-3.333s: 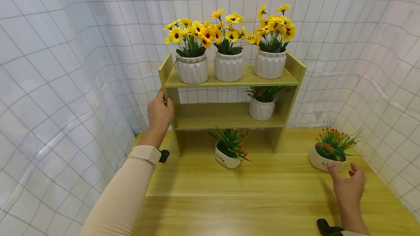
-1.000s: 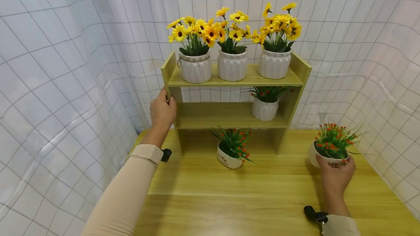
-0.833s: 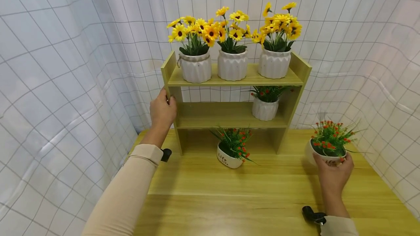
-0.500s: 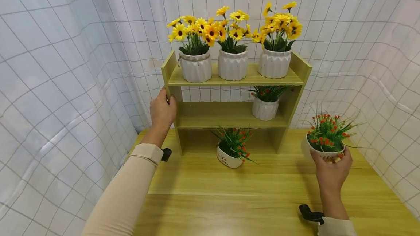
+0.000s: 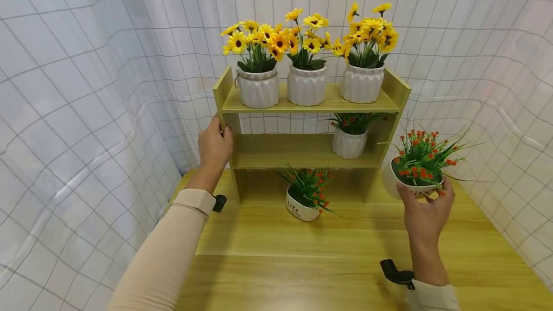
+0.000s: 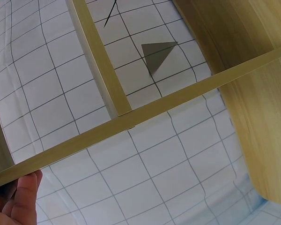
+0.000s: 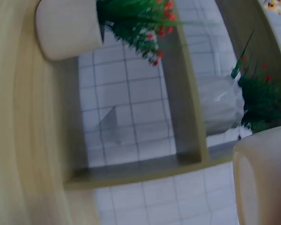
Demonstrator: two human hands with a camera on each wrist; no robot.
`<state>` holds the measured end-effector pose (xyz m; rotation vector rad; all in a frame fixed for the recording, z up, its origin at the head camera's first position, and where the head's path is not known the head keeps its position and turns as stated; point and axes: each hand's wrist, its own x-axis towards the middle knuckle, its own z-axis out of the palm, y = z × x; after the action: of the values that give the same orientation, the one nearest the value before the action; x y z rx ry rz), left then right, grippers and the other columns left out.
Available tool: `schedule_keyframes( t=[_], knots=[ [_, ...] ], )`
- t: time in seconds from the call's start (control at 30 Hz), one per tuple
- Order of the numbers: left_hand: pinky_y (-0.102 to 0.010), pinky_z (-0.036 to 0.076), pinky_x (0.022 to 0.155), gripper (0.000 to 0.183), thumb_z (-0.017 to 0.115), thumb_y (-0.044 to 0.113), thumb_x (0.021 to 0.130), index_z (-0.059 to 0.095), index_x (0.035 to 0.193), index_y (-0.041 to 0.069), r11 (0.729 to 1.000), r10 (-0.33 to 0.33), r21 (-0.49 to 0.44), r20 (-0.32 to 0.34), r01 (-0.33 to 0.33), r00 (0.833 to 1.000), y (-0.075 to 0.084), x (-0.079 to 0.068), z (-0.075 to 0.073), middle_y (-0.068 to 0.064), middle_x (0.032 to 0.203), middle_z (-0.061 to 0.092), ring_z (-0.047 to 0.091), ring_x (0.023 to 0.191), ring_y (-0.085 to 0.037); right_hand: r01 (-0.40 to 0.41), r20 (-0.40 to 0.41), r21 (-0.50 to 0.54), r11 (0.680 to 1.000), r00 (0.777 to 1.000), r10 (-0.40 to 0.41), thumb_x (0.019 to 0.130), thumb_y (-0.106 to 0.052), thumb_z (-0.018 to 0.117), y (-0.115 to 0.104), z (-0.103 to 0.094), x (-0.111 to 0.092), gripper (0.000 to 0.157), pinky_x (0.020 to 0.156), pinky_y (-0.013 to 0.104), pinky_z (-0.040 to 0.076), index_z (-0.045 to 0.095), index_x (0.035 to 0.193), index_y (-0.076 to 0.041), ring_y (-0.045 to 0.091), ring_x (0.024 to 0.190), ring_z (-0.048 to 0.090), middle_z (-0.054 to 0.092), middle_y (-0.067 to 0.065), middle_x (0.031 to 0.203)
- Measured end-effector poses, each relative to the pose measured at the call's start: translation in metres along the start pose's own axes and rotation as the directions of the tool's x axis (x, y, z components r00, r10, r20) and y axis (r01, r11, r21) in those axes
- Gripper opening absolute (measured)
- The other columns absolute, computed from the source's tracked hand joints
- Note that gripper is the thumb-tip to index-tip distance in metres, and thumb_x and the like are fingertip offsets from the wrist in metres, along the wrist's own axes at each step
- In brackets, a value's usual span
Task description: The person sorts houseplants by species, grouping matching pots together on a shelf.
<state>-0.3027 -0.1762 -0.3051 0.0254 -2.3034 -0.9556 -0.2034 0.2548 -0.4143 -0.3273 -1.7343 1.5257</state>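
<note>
In the head view, my right hand [image 5: 426, 217] holds a white oval flowerpot [image 5: 395, 182] of red-flowered grass, thumb on its front left and fingers at its right. The pot is off the table, right of the wooden shelf [image 5: 302, 161]; the right wrist view shows the underside edge of this flowerpot [image 7: 253, 173]. My left hand [image 5: 214, 147] grips the shelf's left side panel below the top board; its fingertips [image 6: 27, 187] show on the panel edge in the left wrist view. A similar "Life" flowerpot [image 5: 301, 209] stands on the table before the bottom opening.
Three white pots of yellow flowers, left [image 5: 259, 91], middle [image 5: 306, 88] and right [image 5: 362, 85], line the top board. A white pot [image 5: 349, 145] with red flowers stands at the middle board's right. A gridded white curtain [image 5: 164, 37] surrounds the wooden table [image 5: 302, 272].
My right hand has closed round the right-hand oval flowerpot, lifted it from the table and carried it left towards the shelf. The left hand keeps its grip on the shelf panel.
</note>
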Motion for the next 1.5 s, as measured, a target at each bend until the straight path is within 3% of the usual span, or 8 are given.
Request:
schedule_keyframes(
  t=[0.47, 0.6, 0.7, 0.83, 1.07, 1.3, 1.5],
  knots=[
    [-0.05, 0.057, 0.078, 0.025, 0.052, 0.016, 0.102, 0.062, 0.12, 0.002, 1.0, 0.007, -0.001, 0.0, -0.007, 1.0, -0.001, 0.0, 0.001, -0.02, 0.112, 0.07, 0.068, 0.102, -0.038, 0.027, 0.187, 0.046, 0.999, 0.982, -0.035, 0.08, -0.023, 0.083, -0.033, 0.056, -0.021, 0.088, 0.094, 0.041, 0.029, 0.033, 0.152, -0.017, 0.019, 0.128, 0.037, 0.034, 0.003, 0.149],
    [-0.05, 0.057, 0.077, 0.024, 0.052, 0.017, 0.102, 0.062, 0.118, 0.002, 1.0, 0.019, -0.008, -0.01, -0.019, 1.0, -0.001, 0.0, 0.001, -0.02, 0.111, 0.07, 0.068, 0.101, -0.038, 0.005, 0.246, 0.07, 0.998, 0.969, -0.022, 0.079, -0.025, 0.084, -0.043, 0.073, -0.028, 0.09, 0.095, 0.036, 0.04, 0.032, 0.152, -0.016, 0.024, 0.128, 0.039, 0.032, 0.004, 0.15],
    [-0.05, 0.057, 0.078, 0.024, 0.052, 0.016, 0.102, 0.062, 0.117, 0.002, 1.0, 0.024, -0.007, -0.015, -0.024, 1.0, -0.001, 0.0, 0.001, -0.02, 0.111, 0.07, 0.068, 0.101, -0.038, -0.02, 0.293, 0.131, 0.991, 0.956, -0.019, 0.079, -0.021, 0.084, -0.049, 0.085, -0.034, 0.091, 0.088, 0.029, 0.05, 0.03, 0.152, -0.015, 0.027, 0.128, 0.044, 0.03, 0.004, 0.149],
    [-0.05, 0.056, 0.079, 0.024, 0.051, 0.017, 0.102, 0.062, 0.117, 0.002, 1.0, 0.019, -0.004, -0.01, -0.019, 1.0, -0.002, 0.001, 0.002, -0.02, 0.111, 0.07, 0.068, 0.102, -0.038, -0.022, 0.328, 0.212, 0.977, 0.943, -0.05, 0.078, -0.015, 0.085, -0.052, 0.103, -0.042, 0.089, 0.086, 0.026, 0.052, 0.032, 0.15, -0.013, 0.026, 0.127, 0.048, 0.032, 0.005, 0.146],
    [-0.05, 0.056, 0.079, 0.024, 0.051, 0.018, 0.102, 0.062, 0.117, 0.003, 1.0, 0.008, 0.007, -0.004, -0.008, 1.0, -0.001, -0.001, 0.001, -0.02, 0.111, 0.07, 0.068, 0.102, -0.039, -0.045, 0.354, 0.2, 0.979, 0.935, -0.03, 0.076, -0.029, 0.088, -0.056, 0.131, -0.056, 0.091, 0.09, 0.039, 0.053, 0.035, 0.149, -0.015, 0.021, 0.124, 0.051, 0.033, 0.005, 0.145],
    [-0.052, 0.056, 0.08, 0.024, 0.051, 0.017, 0.102, 0.062, 0.118, 0.002, 1.0, 0.015, 0.008, 0.004, -0.015, 1.0, -0.001, 0.0, 0.0, -0.02, 0.111, 0.07, 0.067, 0.102, -0.04, -0.107, 0.408, 0.19, 0.976, 0.913, 0.021, 0.077, -0.034, 0.087, -0.055, 0.157, -0.063, 0.093, 0.091, 0.044, 0.052, 0.032, 0.148, -0.013, 0.026, 0.122, 0.05, 0.035, 0.009, 0.142],
    [-0.052, 0.055, 0.08, 0.024, 0.051, 0.018, 0.102, 0.061, 0.117, 0.002, 1.0, 0.016, 0.009, 0.012, -0.016, 1.0, -0.001, 0.0, 0.0, -0.021, 0.11, 0.07, 0.067, 0.102, -0.041, -0.101, 0.418, 0.067, 0.993, 0.906, 0.064, 0.075, -0.045, 0.086, -0.054, 0.173, -0.064, 0.103, 0.097, 0.046, 0.048, 0.026, 0.152, -0.01, 0.028, 0.13, 0.044, 0.035, 0.01, 0.144]
  ],
)
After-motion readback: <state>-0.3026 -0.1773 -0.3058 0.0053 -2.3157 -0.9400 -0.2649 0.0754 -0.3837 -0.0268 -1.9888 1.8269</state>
